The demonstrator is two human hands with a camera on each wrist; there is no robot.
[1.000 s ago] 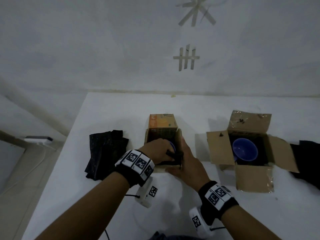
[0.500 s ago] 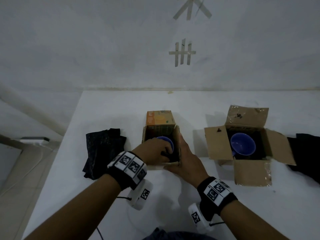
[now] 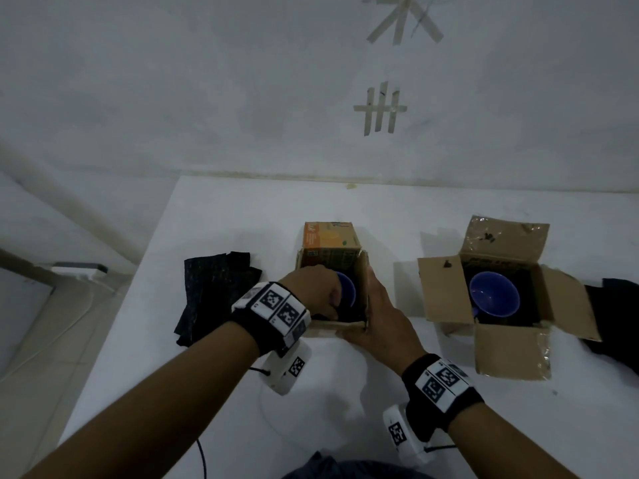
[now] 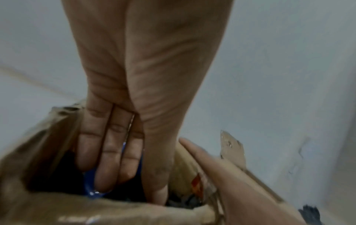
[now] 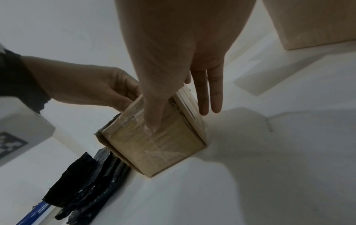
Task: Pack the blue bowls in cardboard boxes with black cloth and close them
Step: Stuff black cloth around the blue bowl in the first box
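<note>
Boxes: two brown cardboard boxes on the white table (image 3: pixel 214 375), both open; a small one (image 3: pixel 330 261) in the middle and a larger one (image 3: pixel 498 299) to its right, flaps spread.
Bowls: two glossy blue bowls, one in each box; the first bowl (image 3: pixel 346 290) sits in the small box, half hidden by the left hand, the second bowl (image 3: pixel 494 293) sits in the larger box on black lining.
Cloths: two loose pieces of black cloth in view; one crumpled piece (image 3: pixel 211 292) just left of the small box, another (image 3: pixel 615 312) at the table's right edge beside the larger box.
Left hand (image 3: pixel 313 290): reaches down into the small box, fingers (image 4: pixel 108 152) straight and pressed together, tips against the blue bowl's rim and the dark cloth inside.
Right hand (image 3: pixel 377 312): flat against the small box's right outer wall, fingers (image 5: pixel 210 94) straight, thumb laid on the near taped side, bracing the box.
Wrists: one black band with white square markers on each.
</note>
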